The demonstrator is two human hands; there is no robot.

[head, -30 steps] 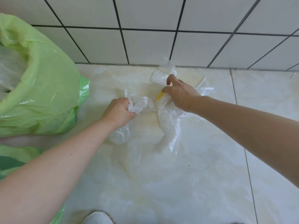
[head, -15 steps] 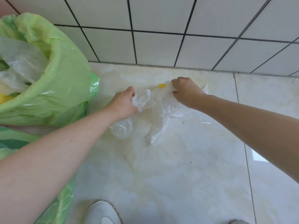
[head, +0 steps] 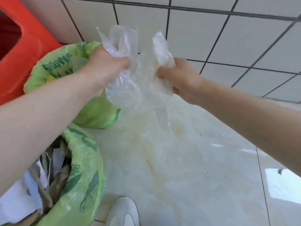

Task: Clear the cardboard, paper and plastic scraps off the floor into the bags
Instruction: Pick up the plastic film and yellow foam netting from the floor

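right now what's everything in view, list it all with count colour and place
plastic scraps: one clear bunch, held up between both hands
green bags: 2, far one by the wall, near one at lower left holding paper and cardboard
red bin: 1, upper left
wall tiles: white, dark grout, at the back
floor: pale, glossy
shoe: 1, white, bottom edge
left hand: grips the plastic
right hand: grips the plastic

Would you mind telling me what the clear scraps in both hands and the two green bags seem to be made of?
Clear crumpled scraps: apparently thin glossy plastic film; the wall tiles show through the creases. Far green printed bag and near green printed bag: seemingly thin translucent plastic, wrinkled and shiny.
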